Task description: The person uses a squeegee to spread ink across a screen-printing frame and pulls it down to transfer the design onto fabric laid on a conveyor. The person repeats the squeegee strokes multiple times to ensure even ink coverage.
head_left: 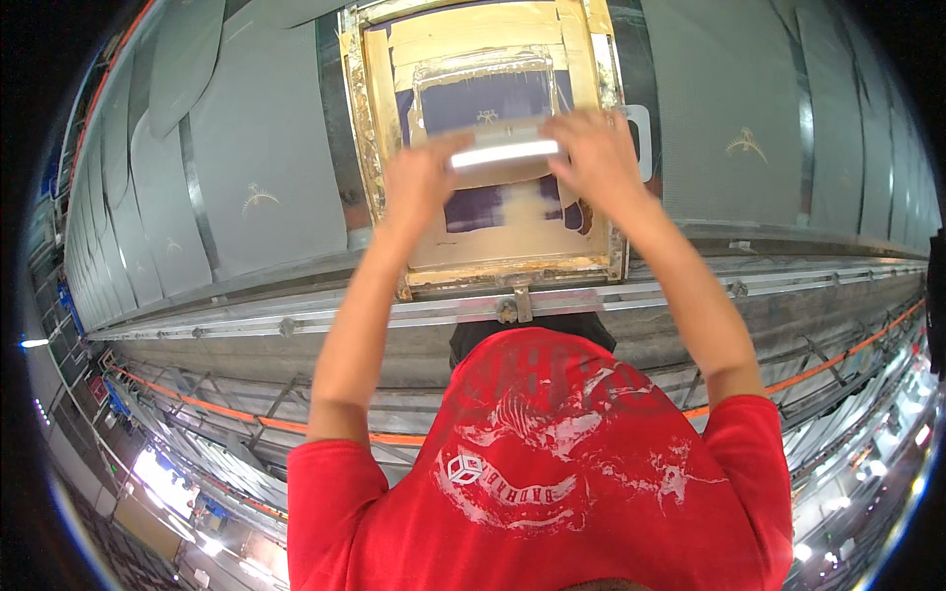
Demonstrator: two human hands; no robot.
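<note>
A wooden-edged printing screen (373,148) lies on the table in front of me, its border covered with yellowish tape. A wide squeegee (505,155) with a shiny bar spans the mesh crosswise. My left hand (422,182) grips its left end and my right hand (598,163) its right end, both slightly blurred. Around the squeegee, the dark purple mesh (483,209) carries a tan ink smear (527,207). A small pale figure shows on the mesh just beyond the bar. The squeegee's lower edge is hard to make out.
Grey panels (258,148) lie along the table on both sides, some with a small gold print (747,146). A metal rail (394,313) with clamps runs along the near edge. A white-rimmed handle or frame piece (644,143) stands beside the screen's right side. An orange strip (246,418) runs below.
</note>
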